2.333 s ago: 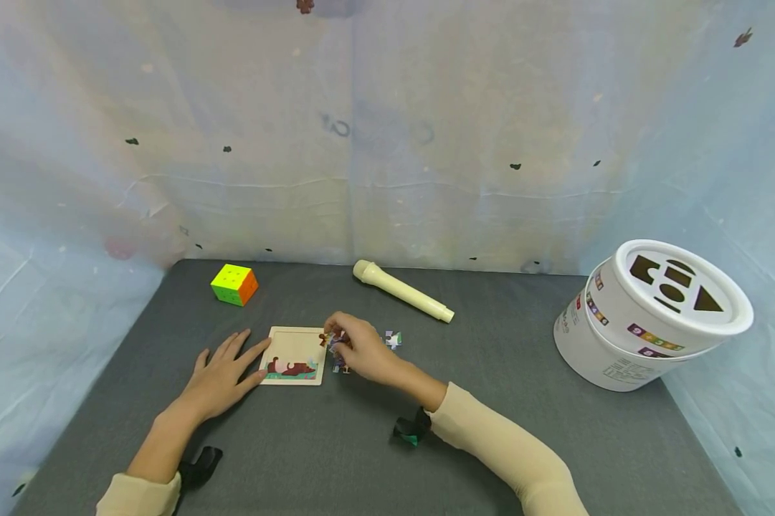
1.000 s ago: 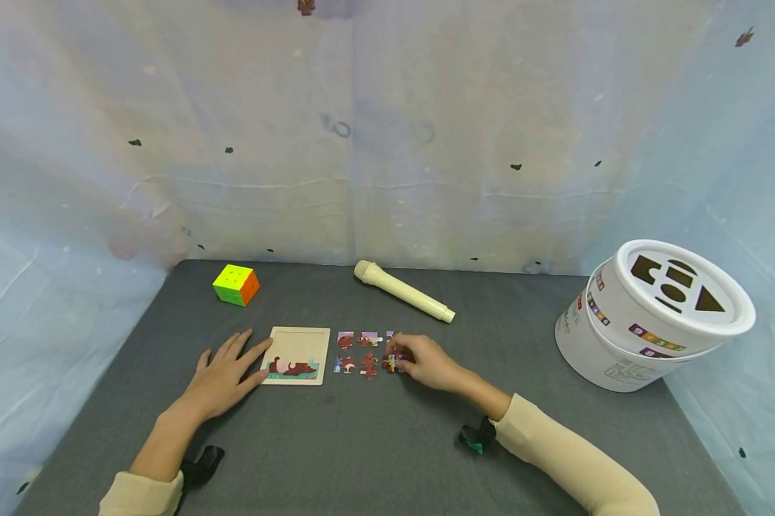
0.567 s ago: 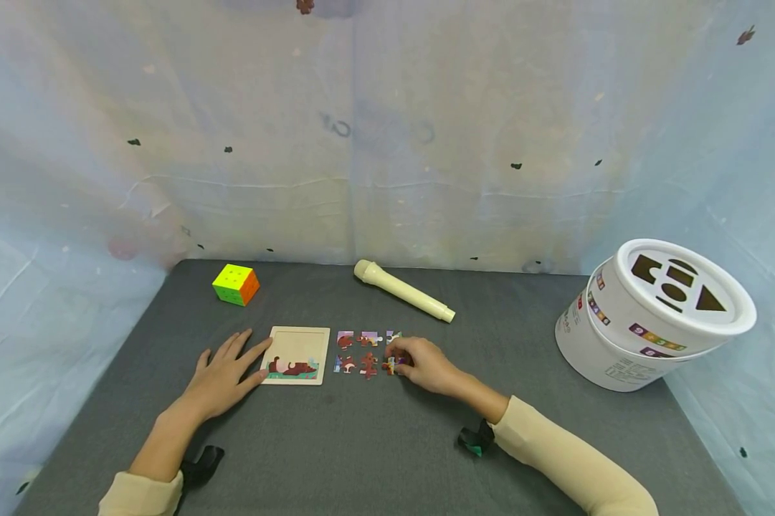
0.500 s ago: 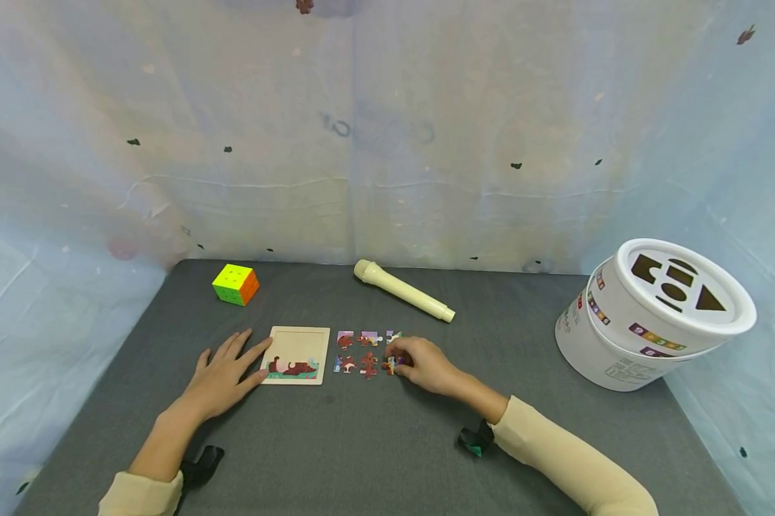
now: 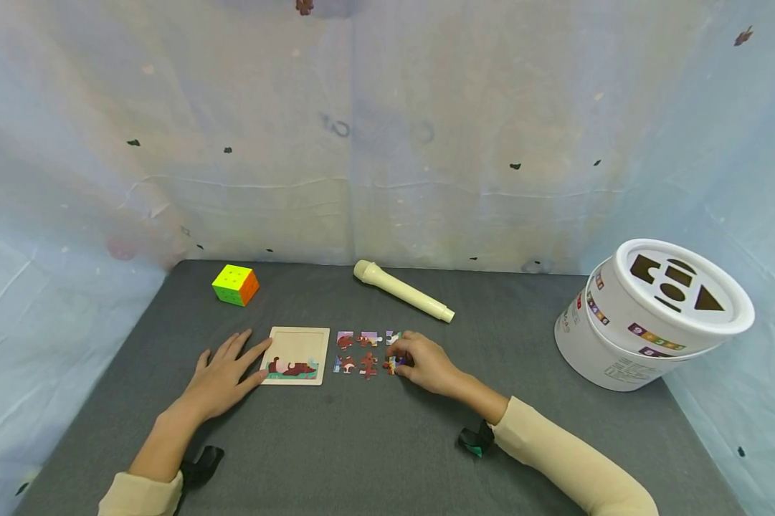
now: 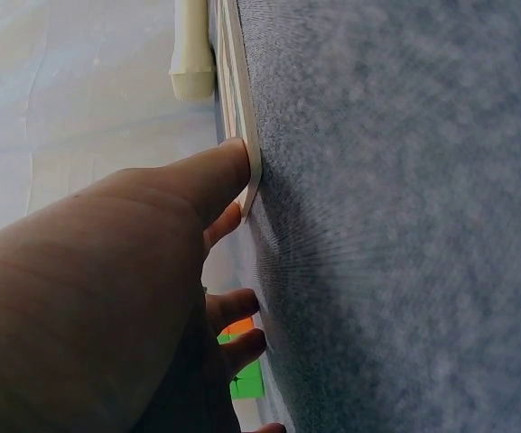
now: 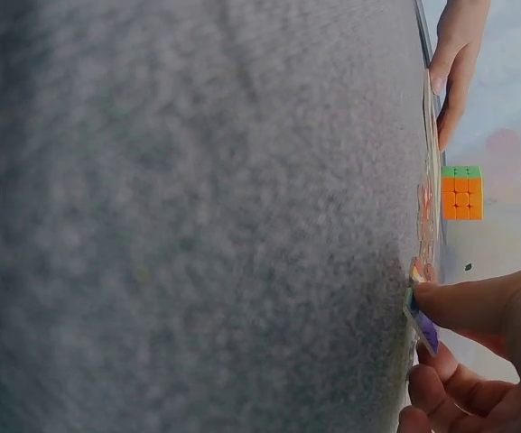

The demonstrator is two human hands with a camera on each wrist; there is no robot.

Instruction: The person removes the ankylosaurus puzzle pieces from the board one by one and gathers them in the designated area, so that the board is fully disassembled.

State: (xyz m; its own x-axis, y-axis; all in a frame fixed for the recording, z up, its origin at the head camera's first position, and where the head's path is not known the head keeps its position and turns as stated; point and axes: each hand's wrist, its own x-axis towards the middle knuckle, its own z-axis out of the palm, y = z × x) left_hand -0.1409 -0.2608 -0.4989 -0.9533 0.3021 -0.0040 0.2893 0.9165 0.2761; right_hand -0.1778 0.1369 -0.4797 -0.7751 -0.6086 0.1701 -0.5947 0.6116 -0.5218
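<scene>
My left hand [image 5: 218,376] lies with fingers spread, thumb and index finger at the left edge of a wooden puzzle tray [image 5: 302,341]. In the left wrist view the thumb presses the tray's rim [image 6: 245,108]. Picture pieces of a brown figure and green ground fill the tray's near part; its far part is bare wood. To the right, my right hand [image 5: 422,364] pinches a jigsaw piece [image 5: 391,365]. In the right wrist view this jigsaw piece [image 7: 425,329] is tilted, purple and blue, under the thumb. Several loose pieces [image 5: 368,364] lie between tray and right hand.
A yellow, green and orange puzzle cube [image 5: 235,285] sits at the back left. A cream microphone-shaped stick [image 5: 403,290] lies behind the loose pieces. On the right stands a big white tub [image 5: 626,340] with shaped holes in its lid. A pale sheet hangs behind the dark table.
Since the earliest frame my right hand has moved right, away from the tray's edge, uncovering loose pieces. Over the last second it stays nearly in place. The left hand and tray have not moved.
</scene>
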